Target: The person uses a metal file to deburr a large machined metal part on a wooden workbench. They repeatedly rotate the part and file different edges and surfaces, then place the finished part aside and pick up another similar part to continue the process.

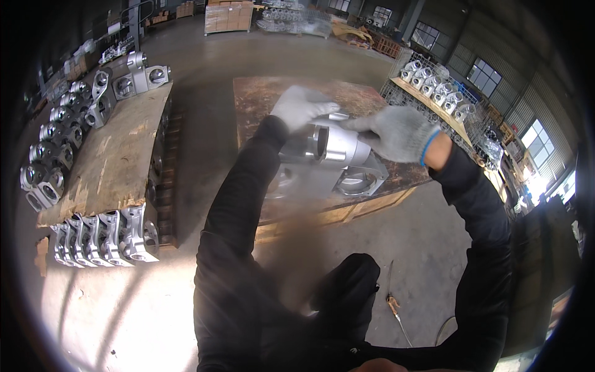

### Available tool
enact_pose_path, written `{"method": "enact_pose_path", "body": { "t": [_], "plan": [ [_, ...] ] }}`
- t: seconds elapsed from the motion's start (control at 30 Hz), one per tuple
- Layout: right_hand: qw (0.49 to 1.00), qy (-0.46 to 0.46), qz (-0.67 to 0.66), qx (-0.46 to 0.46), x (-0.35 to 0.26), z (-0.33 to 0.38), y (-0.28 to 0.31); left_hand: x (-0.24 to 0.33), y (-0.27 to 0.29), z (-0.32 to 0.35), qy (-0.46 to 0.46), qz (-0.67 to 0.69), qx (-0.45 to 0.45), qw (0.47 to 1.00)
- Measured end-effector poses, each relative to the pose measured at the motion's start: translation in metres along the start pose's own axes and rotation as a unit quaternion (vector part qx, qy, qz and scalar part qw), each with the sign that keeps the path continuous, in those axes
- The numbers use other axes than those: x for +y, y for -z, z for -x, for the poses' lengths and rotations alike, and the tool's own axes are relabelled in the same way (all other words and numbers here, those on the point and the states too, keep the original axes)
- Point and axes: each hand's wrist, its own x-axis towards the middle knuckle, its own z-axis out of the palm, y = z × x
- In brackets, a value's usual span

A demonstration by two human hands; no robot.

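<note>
Left hand (302, 105), in a pale knit glove, sits at 12 o'clock of frame centre. Its fingers (322, 99) are curled together over the top rear of a metal casting (331, 152) and touch it. Right hand (396, 131), in a grey glove with a blue cuff, lies at about 1 o'clock. Its fingers (358, 124) are spread a little and wrap the upper right side of the same casting, clamped on it.

Casting: bright silver metal, with a round barrel body and a bored opening facing the camera. A flat flanged base with a large round recess sits at the casting's 5 o'clock. The surface looks clean and satin; the edges are slightly blurred.

The casting is held between both hands just above a dark wooden board (260, 99). Whether its base touches the board cannot be told.

At 9 o'clock a second wooden pallet (118, 155) carries similar castings (99, 239) in rows along its near and far edges. At 2 o'clock a wire rack (434, 99) holds more.
</note>
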Motion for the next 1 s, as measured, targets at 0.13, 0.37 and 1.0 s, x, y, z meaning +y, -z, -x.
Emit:
{"method": "enact_pose_path", "body": {
  "t": [0.13,0.37,1.0],
  "plan": [
    [0.999,0.016,-0.028,0.041,-0.006,0.007,-0.009,0.008,-0.006,0.005,-0.002,-0.023,0.019,1.0],
    [0.998,0.023,-0.053,0.019,0.003,0.037,-0.014,0.033,-0.011,0.025,0.013,-0.065,0.041,0.997],
    [0.994,0.027,0.1,-0.038,0.019,-0.01,0.029,-0.121,0.077,0.171,0.109,-0.11,0.137,0.978]
  ]
}}
